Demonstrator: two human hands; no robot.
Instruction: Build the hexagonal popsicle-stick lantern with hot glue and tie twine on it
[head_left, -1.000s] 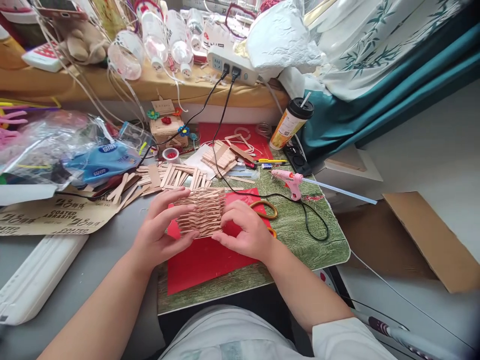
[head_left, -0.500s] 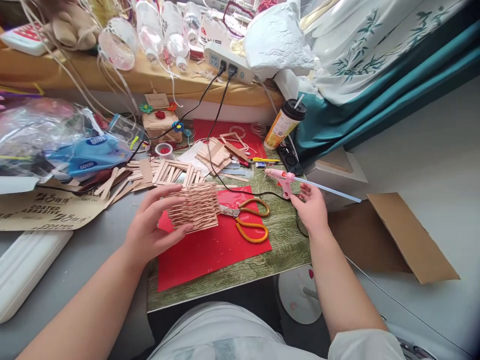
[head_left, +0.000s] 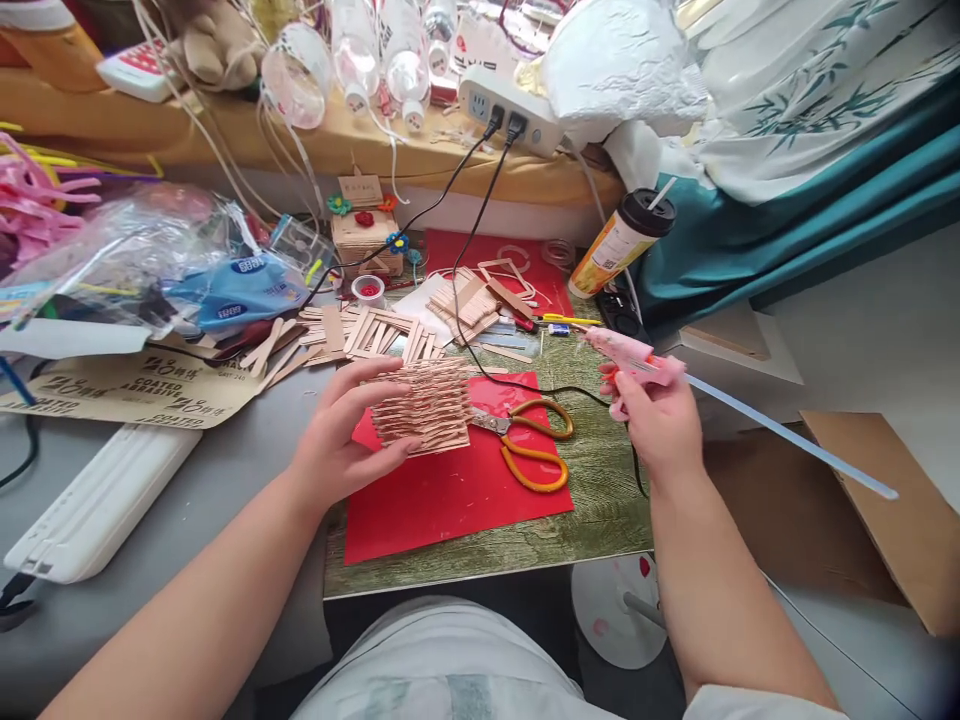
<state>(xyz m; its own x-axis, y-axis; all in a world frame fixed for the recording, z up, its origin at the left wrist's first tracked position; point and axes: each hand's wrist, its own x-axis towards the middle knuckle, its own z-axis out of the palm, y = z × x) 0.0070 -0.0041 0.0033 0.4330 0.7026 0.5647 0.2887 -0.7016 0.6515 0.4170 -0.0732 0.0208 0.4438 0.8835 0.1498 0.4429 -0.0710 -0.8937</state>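
The left hand point(head_left: 341, 430), thumb and fingers spread around one stick block point(head_left: 426, 405), holds it over one red sheet point(head_left: 450, 505), while the right hand point(head_left: 664, 425) wraps one pink glue gun point(head_left: 637, 360), bare green tabletop point(head_left: 607, 495) running from its inner side to the near edge. Between the hands lies one pair of scissors point(head_left: 501, 426); beyond the left are loose sticks point(head_left: 367, 330), too overlapped to count, beyond the right one lidded cup point(head_left: 613, 250).
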